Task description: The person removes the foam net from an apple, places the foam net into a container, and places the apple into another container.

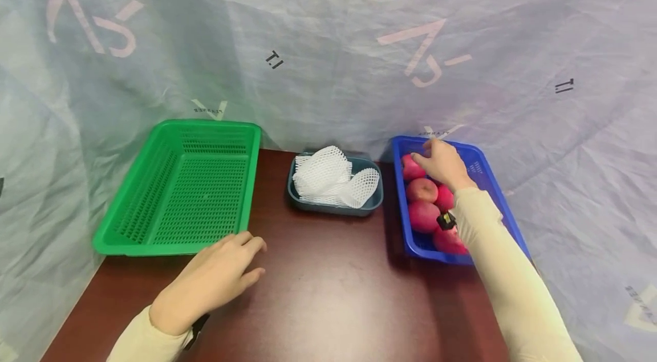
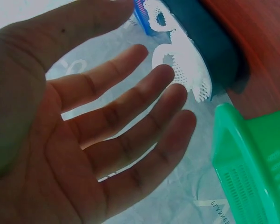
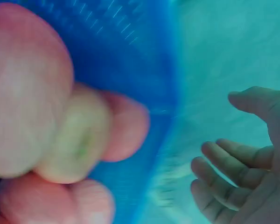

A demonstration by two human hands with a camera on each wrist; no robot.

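Several red apples (image 1: 422,217) lie in a blue basket (image 1: 401,202) on the right. Over the far part of that basket is my right hand (image 1: 444,162), near an apple (image 1: 412,168) by the left wall. The right wrist view shows the right hand (image 3: 242,172) with fingers spread and nothing in its grasp. My left hand (image 1: 218,273) hovers at the near right corner of a green basket (image 1: 250,191), fingers loosely bent. Its palm is bare in the left wrist view, where the left hand (image 2: 102,126) holds nothing.
Between the baskets stands a small dark tray (image 1: 333,209) with white foam net sleeves (image 1: 322,171) heaped in it. Everything rests on a dark red-brown table (image 1: 328,276). A pale printed cloth (image 1: 328,65) hangs behind and along the sides.
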